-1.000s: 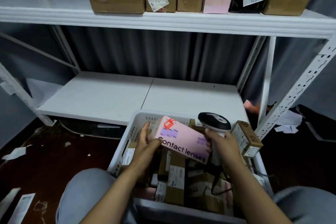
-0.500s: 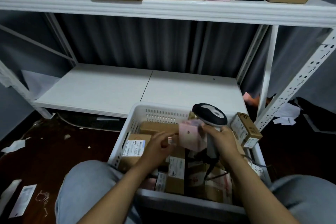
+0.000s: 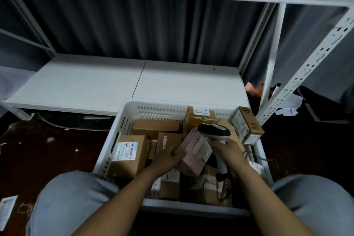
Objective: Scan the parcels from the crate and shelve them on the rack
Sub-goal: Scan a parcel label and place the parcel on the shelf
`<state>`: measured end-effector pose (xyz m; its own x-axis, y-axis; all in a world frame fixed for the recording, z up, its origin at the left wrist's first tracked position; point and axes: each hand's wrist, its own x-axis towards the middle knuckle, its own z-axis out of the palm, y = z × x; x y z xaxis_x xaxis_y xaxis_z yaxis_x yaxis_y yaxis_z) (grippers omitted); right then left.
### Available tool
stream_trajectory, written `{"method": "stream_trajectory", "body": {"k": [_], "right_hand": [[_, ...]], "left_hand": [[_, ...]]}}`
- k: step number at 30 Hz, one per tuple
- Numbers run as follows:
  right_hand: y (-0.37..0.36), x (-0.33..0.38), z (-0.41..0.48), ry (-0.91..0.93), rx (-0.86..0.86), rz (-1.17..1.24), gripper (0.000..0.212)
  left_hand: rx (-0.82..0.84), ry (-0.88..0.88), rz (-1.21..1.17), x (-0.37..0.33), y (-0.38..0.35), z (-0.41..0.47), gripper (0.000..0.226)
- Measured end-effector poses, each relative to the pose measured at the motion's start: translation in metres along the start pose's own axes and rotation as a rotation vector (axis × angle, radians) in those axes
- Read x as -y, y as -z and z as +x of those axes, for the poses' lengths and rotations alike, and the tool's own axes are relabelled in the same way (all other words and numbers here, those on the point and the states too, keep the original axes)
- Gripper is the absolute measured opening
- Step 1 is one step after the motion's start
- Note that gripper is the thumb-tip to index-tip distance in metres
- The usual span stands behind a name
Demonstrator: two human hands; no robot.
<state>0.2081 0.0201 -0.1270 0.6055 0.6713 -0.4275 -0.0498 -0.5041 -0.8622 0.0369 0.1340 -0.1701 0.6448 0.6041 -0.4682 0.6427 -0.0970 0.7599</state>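
- Our left hand (image 3: pixel 168 159) gripped the small pink cardboard parcel (image 3: pixel 193 154) above the white plastic crate (image 3: pixel 122 124), long axis tilted up-right.
- Our right hand (image 3: pixel 229 150), wrapped round the white handheld scanner (image 3: pixel 214 132), sat just right of it.

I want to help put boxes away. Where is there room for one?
The lower shelf is bare from its left edge to the right post, behind the crate. The crate itself is crowded with parcels, and both hands are busy there with the pink box and scanner.

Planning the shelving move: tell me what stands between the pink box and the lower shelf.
Nothing visible. The pink box, held in the left hand over the crate, has open air up to the bare lower shelf.
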Motion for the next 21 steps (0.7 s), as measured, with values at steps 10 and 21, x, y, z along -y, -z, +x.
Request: {"method": "stream_trajectory", "body": {"k": [10,21], "right_hand": [[0.008,-0.01,0.003,-0.045,-0.004,0.085,0.006],[0.014,0.013,-0.018,0.177,-0.025,0.403,0.018]], "left_hand": [[-0.052,0.078,-0.353,0.0,-0.006,0.014,0.056],[-0.131,-0.028,-0.738,-0.012,0.04,-0.028,0.023]]}}
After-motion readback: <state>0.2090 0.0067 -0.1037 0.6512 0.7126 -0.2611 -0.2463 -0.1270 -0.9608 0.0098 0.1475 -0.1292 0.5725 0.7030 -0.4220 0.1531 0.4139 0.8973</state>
